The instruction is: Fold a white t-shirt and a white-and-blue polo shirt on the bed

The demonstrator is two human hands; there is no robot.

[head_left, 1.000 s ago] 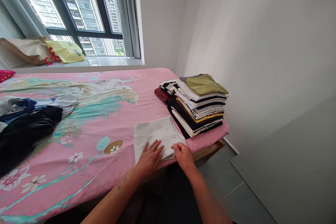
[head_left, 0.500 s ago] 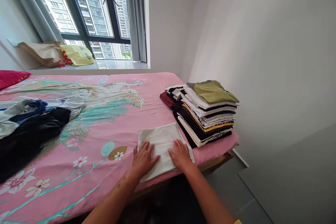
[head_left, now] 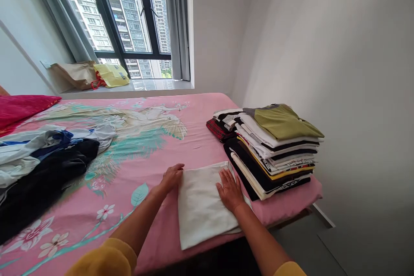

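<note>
A folded white garment [head_left: 202, 207] lies flat near the front edge of the pink bed sheet [head_left: 155, 138]. My left hand [head_left: 171, 177] rests at the garment's far left corner, fingers curled over its edge. My right hand [head_left: 230, 190] lies flat on the right side of the garment, fingers stretched out and pressing down. Just right of the garment stands a tall stack of folded clothes [head_left: 274, 151] with an olive-green piece on top.
A heap of unfolded dark, blue and white clothes [head_left: 42, 164] lies at the left of the bed. A red pillow [head_left: 22, 105] sits at the far left. Paper and yellow bags [head_left: 93, 75] rest on the window sill. A white wall runs along the right.
Both hands have slid forward along the white garment, away from its near edge. My left hand moved from the cloth's middle to its far left corner. The camera has moved closer.
</note>
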